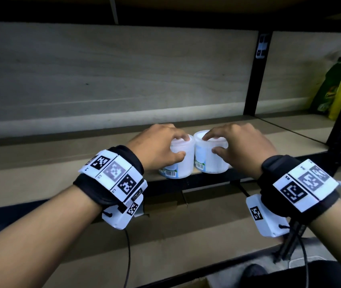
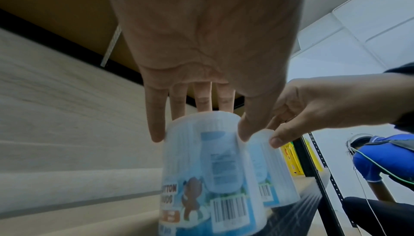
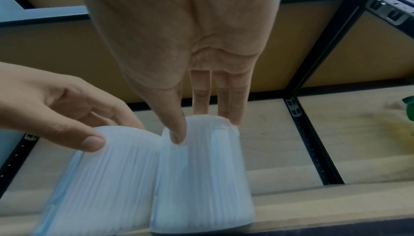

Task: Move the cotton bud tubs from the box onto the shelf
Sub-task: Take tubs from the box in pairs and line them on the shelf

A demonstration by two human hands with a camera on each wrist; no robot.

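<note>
Tubs of cotton buds stand side by side on the shelf (image 1: pixel 61 161), at its front edge, their walls touching or nearly so. Left hand (image 1: pixel 157 146) grips the left tub (image 1: pixel 181 161) from above, thumb on its near wall and fingers over the lid. Right hand (image 1: pixel 240 144) grips the right tub (image 1: pixel 209 156) the same way. Green and yellow bottles (image 1: pixel 340 88) stand well apart in the next bay to the right.
</note>
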